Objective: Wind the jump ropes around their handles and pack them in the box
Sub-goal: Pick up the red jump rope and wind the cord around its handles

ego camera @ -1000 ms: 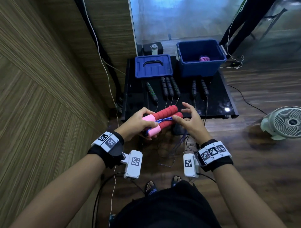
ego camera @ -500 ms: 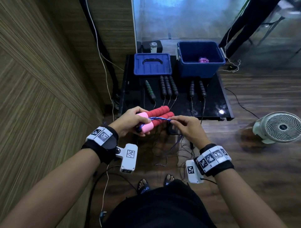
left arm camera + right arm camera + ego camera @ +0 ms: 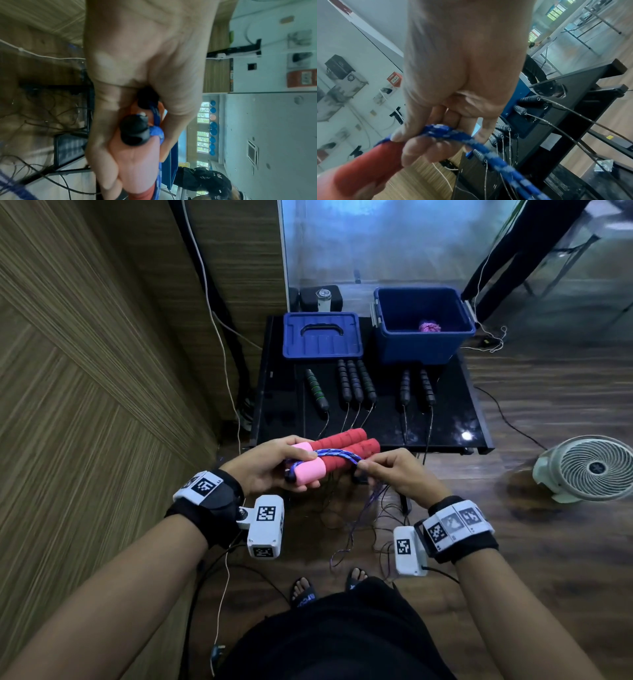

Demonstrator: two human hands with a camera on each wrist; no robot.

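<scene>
Handles [image 3: 337, 448] beside table edge [image 3: 370, 447].

Office or lab-type indoor room: wood-panelled wall [image 3: 85, 371], glass partition [image 3: 376, 244], fire alarm call point [image 3: 394, 79], wood floor [image 3: 548, 542].

The red-and-pink handles [image 3: 337, 451] lie side by side, held level in the air in front of the bench [image 3: 445, 426], pink foam ends with black caps toward the person's left, ribbed red grips pointing away to the right. The blue braided rope [image 3: 337, 455] runs across the top of the pair from the pink ends toward the red grips, then bends down and hangs in loose loops to the floor. The blue box [image 3: 423, 332] stands open at the far right of the bench, with a pink wound rope bundle [image 3: 430, 326] inside. Its blue lid [image 3: 322, 335] lies flat just left of it. Six black handles [image 3: 354, 380] lie in a row in front, their thin cords trailing over the near edge.
</scene>
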